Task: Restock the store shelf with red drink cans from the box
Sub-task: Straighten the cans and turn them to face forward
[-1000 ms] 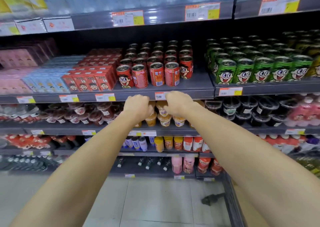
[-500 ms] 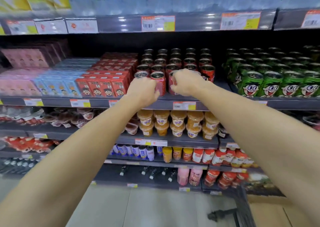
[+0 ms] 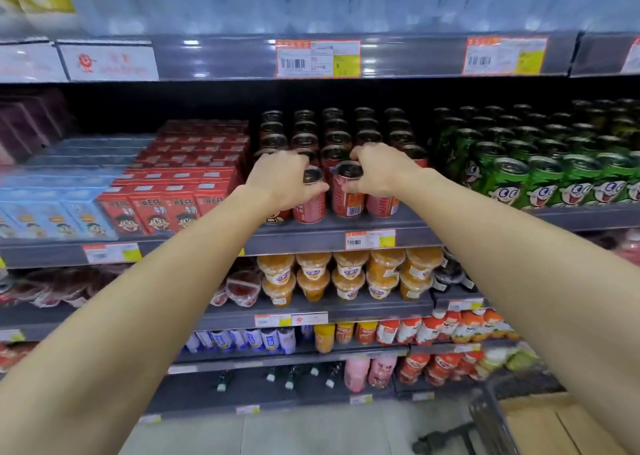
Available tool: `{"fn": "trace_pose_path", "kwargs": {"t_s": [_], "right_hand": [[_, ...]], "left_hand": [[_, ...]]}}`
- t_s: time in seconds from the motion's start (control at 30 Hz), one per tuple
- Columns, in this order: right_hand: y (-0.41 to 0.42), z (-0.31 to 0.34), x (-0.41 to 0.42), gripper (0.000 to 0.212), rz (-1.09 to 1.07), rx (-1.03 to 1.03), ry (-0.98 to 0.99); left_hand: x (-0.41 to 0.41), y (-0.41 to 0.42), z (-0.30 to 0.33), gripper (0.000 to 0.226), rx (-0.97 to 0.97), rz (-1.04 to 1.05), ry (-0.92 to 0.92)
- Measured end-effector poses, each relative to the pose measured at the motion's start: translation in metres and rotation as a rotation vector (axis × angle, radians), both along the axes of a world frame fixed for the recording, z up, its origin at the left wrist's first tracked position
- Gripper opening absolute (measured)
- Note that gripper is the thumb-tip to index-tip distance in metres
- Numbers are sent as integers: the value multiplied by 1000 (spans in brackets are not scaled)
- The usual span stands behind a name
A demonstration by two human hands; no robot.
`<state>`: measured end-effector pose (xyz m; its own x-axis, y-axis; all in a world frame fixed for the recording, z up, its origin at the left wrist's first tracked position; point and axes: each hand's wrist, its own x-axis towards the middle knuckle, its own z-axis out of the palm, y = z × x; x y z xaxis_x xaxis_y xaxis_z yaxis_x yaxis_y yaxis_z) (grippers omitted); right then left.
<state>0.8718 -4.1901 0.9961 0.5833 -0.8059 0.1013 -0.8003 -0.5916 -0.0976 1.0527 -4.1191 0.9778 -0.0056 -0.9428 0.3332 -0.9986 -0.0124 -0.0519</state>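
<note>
Both arms are stretched out to the middle shelf point(image 3: 408, 227) of a store rack. The left hand point(image 3: 282, 180) is curled round the top of a red drink can point(image 3: 310, 205) standing at the near edge of that shelf, with the thumb laid across the can's front. The right hand point(image 3: 379, 169) is curled over a second red can point(image 3: 347, 191) just to the right of the first, its fingers reaching onto the neighbouring can as well; the two held cans stand upright and almost touch. Further rows of red cans point(image 3: 337, 132) are lined up behind them toward the far, dark back of the shelf. Red cartons point(image 3: 162, 208) with a cartoon face are stacked to the left, and green cans point(image 3: 543, 184) are ranged to the right. Orange cups point(image 3: 348, 274) are seen on the shelf below. A cardboard box point(image 3: 550, 427) is partly visible on the floor at the lower right.
</note>
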Motion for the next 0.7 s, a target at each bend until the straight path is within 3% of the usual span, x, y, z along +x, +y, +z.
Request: {"fn": "trace_pose_path", "kwargs": {"t_s": [0.3,0.5,0.7], "right_hand": [[-33,1,15,73,-16,109,-21],[-40,6,19,73,-13,201,-26],[-32,7,19,82,-3,184,-26]], "left_hand": [[3,-14,4,71,92,38,297],[5,-23,8,61,237,83,323],[2,-22,11,71,258,48,291]]}}
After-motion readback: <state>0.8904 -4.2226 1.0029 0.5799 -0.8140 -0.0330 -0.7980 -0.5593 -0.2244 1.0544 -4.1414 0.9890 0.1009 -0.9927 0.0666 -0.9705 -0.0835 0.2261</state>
